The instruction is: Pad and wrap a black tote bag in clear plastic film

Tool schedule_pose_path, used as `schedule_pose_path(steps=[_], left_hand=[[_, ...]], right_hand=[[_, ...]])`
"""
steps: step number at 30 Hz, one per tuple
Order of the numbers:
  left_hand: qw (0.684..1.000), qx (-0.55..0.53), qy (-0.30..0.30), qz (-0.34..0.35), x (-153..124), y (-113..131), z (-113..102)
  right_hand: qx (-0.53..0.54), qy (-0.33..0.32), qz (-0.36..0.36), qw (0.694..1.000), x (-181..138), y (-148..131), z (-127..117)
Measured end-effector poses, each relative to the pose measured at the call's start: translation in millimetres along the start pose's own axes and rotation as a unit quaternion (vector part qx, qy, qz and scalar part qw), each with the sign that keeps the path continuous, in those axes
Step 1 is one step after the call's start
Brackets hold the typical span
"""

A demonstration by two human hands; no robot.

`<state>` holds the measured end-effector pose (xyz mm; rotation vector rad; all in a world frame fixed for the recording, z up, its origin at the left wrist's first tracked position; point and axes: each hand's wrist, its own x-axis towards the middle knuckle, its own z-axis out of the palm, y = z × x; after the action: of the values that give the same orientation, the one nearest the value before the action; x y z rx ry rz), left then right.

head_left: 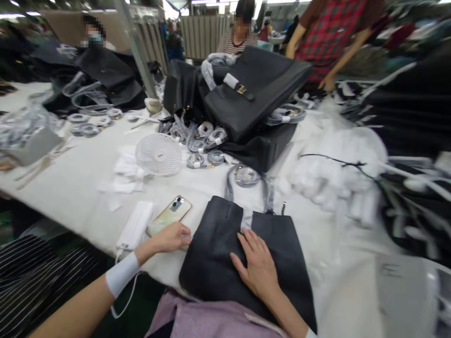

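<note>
Pressing flat on the black leather bag [211, 253], your right hand [257, 265] lies with fingers spread, gripping nothing. Your left hand [172, 237] curls at the bag's left edge; I cannot tell whether it pinches the leather. The bag lies at the near edge of the white table [81, 183], with a phone [173, 209] and a power bank [136, 225] just to its left.

A bag [214, 256] is lying on the counter [81, 183] under the right hand [255, 265]; a phone [173, 210] is sitting just left, a fan [158, 154] lying behind it.
</note>
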<state>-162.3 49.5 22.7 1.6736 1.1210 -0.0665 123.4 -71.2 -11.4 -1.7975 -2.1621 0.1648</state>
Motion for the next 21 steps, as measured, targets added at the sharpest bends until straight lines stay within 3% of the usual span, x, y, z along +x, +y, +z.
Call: schedule_pose_path(steps=[6,14,21], left_hand=[[0.997,0.075,-0.029,-0.002,7,-11,2],[0.983,0.153,-0.101,0.018,2,-3,-7],[0.981,0.164,-0.096,0.046,6,-20,-2]], right_hand=[[0.044,-0.031,0.051,0.997,-2,-8,-11],[0.069,-0.038,0.059,0.995,-6,-8,-13],[0.073,-0.045,0.065,0.994,-8,-9,-13]])
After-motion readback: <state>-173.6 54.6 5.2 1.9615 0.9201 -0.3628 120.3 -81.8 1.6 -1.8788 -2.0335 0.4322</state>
